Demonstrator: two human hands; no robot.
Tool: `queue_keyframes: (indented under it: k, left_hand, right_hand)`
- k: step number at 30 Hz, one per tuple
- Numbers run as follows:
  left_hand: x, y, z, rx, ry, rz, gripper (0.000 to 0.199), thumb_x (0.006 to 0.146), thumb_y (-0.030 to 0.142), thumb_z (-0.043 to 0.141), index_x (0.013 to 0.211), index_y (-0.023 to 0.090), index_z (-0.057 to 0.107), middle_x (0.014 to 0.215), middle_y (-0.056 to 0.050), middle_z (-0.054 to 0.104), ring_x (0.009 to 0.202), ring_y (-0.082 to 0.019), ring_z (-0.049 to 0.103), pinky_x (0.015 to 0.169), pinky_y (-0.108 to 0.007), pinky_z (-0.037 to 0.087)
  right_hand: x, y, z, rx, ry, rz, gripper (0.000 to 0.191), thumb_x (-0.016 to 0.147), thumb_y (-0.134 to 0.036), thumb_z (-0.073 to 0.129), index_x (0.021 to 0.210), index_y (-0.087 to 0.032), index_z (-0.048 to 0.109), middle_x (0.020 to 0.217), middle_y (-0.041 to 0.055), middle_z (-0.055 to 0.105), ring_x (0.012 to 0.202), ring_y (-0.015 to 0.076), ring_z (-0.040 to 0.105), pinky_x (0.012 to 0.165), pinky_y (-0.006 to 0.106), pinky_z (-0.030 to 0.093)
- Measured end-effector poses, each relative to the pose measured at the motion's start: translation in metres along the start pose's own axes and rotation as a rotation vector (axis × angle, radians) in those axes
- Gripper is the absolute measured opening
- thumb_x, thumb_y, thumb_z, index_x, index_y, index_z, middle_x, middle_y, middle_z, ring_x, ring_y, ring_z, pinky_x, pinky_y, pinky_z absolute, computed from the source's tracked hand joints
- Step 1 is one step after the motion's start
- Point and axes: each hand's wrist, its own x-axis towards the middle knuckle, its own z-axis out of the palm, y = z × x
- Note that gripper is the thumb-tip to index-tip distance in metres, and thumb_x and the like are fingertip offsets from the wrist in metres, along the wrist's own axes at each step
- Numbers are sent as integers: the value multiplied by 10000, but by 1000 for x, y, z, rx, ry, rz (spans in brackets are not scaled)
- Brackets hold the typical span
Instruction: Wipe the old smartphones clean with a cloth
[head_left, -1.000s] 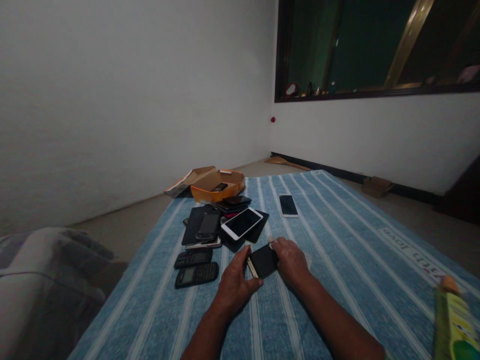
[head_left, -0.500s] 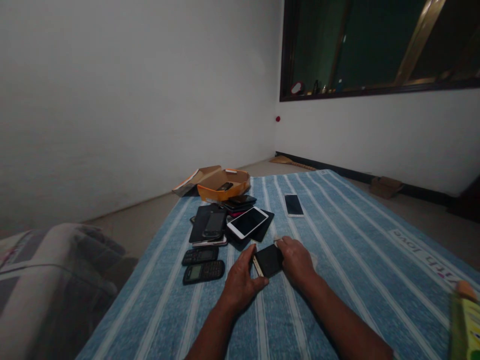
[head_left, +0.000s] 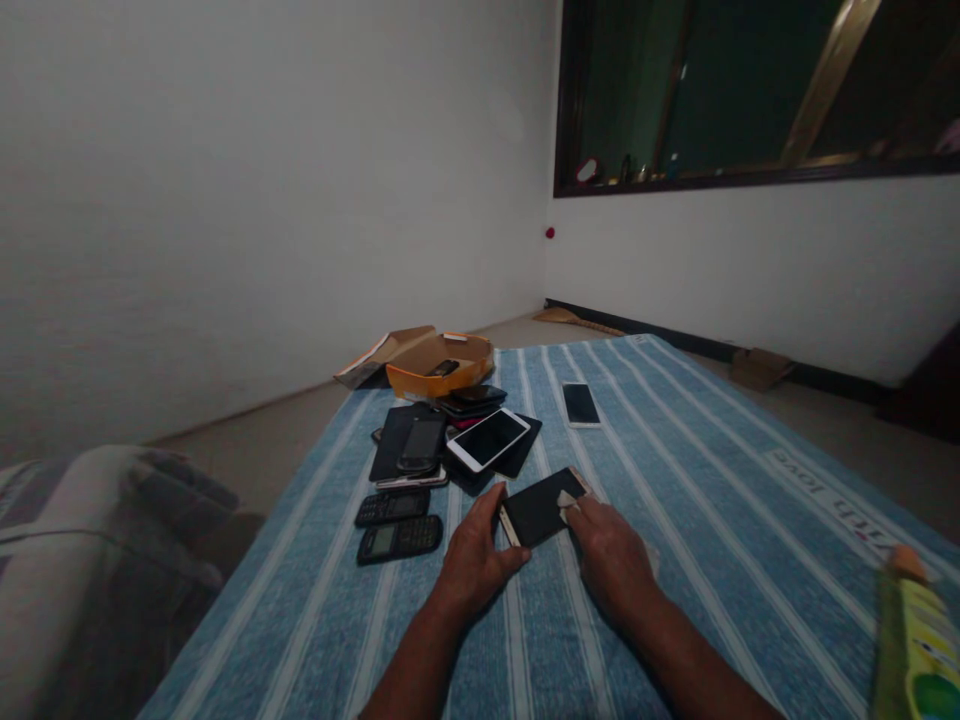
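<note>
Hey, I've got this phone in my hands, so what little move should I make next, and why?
I'd probably draw the white wipe across the phone toward your left hand. Your right hand holds it near one end of the screen, most of which is uncovered, while your left hand grips the other end, which should help steady it.

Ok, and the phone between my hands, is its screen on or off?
Off, it seems: the phone's screen is dark, with no lit image; the white wipe in your right hand hides a small part.
</note>
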Motion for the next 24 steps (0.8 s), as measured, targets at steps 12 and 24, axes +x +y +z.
queue_keyframes:
  k: [12,24]
  left_hand:
    - [2,-9,1,-24,-23,9,856,594,164,783,1395,163,479,1408,-149,546,1300,-333,511,1121,-502,374]
    - [4,-5,-1,-22,-8,31,789,626,203,763,1369,147,504,1387,-150,566,1283,-337,530,1099,-478,411]
  right_hand:
    - [3,-8,5,-16,93,-40,265,899,-35,504,1046,-153,691,1033,115,674,1006,249,601,916,338,457]
    - [7,-34,24,-7,188,-187,223,899,-74,570,1076,-134,691,1155,134,679,1140,272,585,1023,407,416]
